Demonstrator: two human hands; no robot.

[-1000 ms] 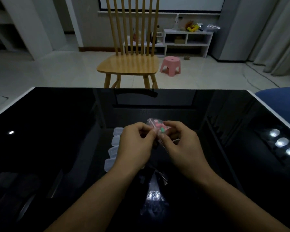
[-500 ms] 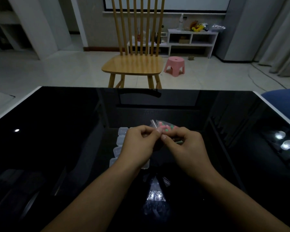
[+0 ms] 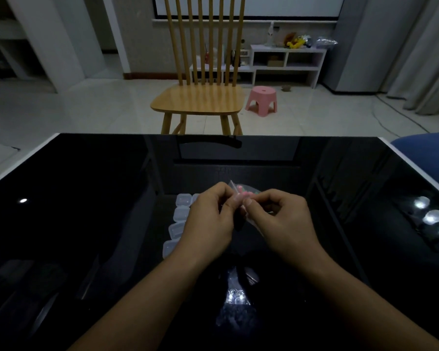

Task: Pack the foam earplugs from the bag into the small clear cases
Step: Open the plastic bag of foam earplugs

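Both hands pinch the top edge of the bag [image 3: 239, 192]: the left hand [image 3: 208, 219] and right hand [image 3: 281, 221] hold it narrow between thumbs and fingertips, above the table [image 3: 86, 198]. Pink and green plugs [image 3: 243, 193] show just past the fingertips. The cases [image 3: 179, 221] lie just left of the left fingers. The step looks like opening the bag: pull the lips apart gently, mouth upward, so nothing spills.

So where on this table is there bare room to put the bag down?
The left half of the black table, between its white left edge and the column of clear cases, looks bare. So does the strip between the hands and the far edge. It is crowded under both hands, where the cases sit and the bag is held.
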